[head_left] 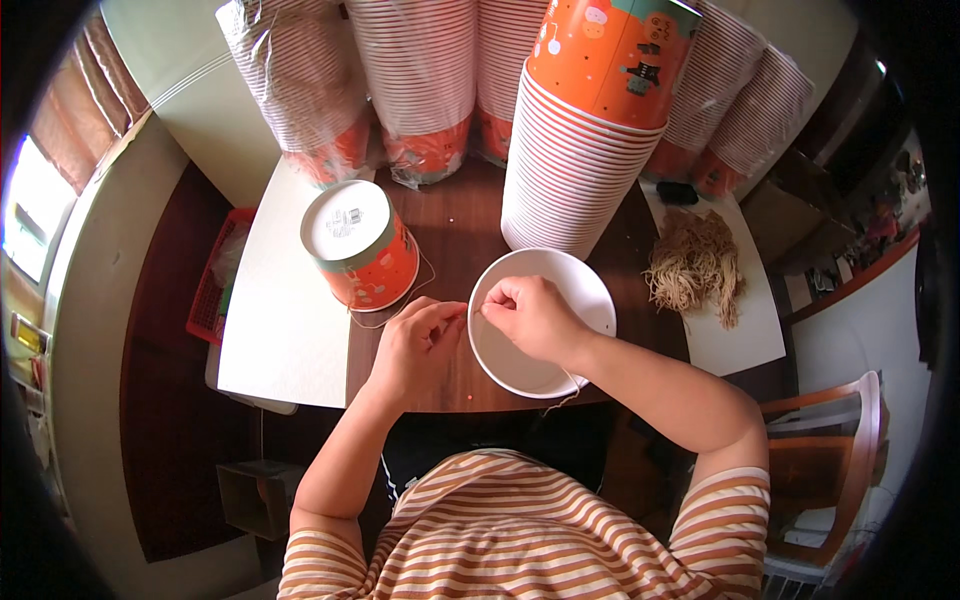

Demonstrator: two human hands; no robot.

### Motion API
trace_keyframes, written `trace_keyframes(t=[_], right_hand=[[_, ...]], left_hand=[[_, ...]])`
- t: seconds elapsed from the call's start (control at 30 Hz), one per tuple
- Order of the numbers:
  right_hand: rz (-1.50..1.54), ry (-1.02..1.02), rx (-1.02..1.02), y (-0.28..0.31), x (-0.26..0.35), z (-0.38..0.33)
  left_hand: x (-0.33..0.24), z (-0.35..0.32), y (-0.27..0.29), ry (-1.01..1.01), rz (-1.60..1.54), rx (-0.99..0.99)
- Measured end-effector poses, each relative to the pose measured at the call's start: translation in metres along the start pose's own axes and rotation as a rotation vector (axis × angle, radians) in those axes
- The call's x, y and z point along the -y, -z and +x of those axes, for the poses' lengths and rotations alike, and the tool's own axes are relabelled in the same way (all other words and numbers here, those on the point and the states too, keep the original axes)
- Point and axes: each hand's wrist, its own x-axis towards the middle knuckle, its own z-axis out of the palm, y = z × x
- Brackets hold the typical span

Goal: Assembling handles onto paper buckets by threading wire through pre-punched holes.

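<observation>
A white-lined paper bucket (540, 378) stands mouth up near the table's front edge. My right hand (535, 318) reaches inside it, thumb and finger pinched at the left wall just below the rim, on what looks like the end of a thin beige string (572, 381). That string also shows over the bucket's right front rim, its loose part hanging outside. Just outside the left rim is my left hand (412, 345), its fingertips pinched together; what they hold is too small to make out. To the left, an orange bucket (375, 275) sits upside down with a string handle looped round it.
Behind the white bucket rises a tall stack of nested buckets (570, 165), topped by an orange one. Plastic-wrapped stacks (415, 80) line the back. A bundle of beige strings (697, 262) lies at the right. A red basket (215, 290) is beyond the left edge; a wooden chair (845, 460) stands right.
</observation>
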Motion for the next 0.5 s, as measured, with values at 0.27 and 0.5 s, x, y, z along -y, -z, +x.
trace_keyframes(t=[0.27, 0.5], right_hand=[[-0.005, -0.044, 0.022, -0.003, -0.001, 0.002], [-0.066, -0.004, 0.038, -0.005, -0.002, 0.004]], left_hand=[[-0.003, 0.002, 0.001, -0.011, -0.017, 0.018], [0.014, 0.005, -0.005, -0.304, 0.148, -0.017]])
